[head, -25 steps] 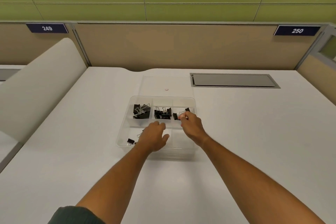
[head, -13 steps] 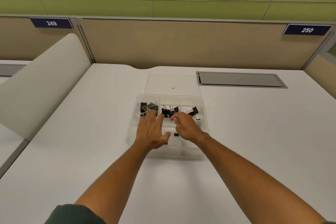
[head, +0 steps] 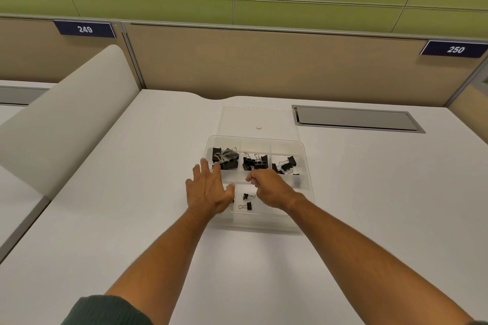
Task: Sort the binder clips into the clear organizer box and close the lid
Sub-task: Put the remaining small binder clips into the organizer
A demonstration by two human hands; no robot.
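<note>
Head view: the clear organizer box (head: pixel 303 155) sits on the white desk (head: pixel 132 219) just below the middle of the frame, its lid (head: pixel 258 119) swung open and lying flat behind it toward the top of the frame. Three piles of black binder clips fill the box's upper row: a large-clip pile (head: pixel 225 158) at left, a middle pile (head: pixel 255 161), and a right pile (head: pixel 285 165). Two small clips (head: pixel 247 201) lie in the lower middle compartment. The left hand (head: pixel 208 190) is spread flat with fingers apart over the box's lower left part, holding nothing. The right hand (head: pixel 272 188) hovers over the centre divider with fingers curled inward; whether it pinches a clip cannot be told. A grey hatch (head: pixel 356 120) is set into the desk at upper right.
</note>
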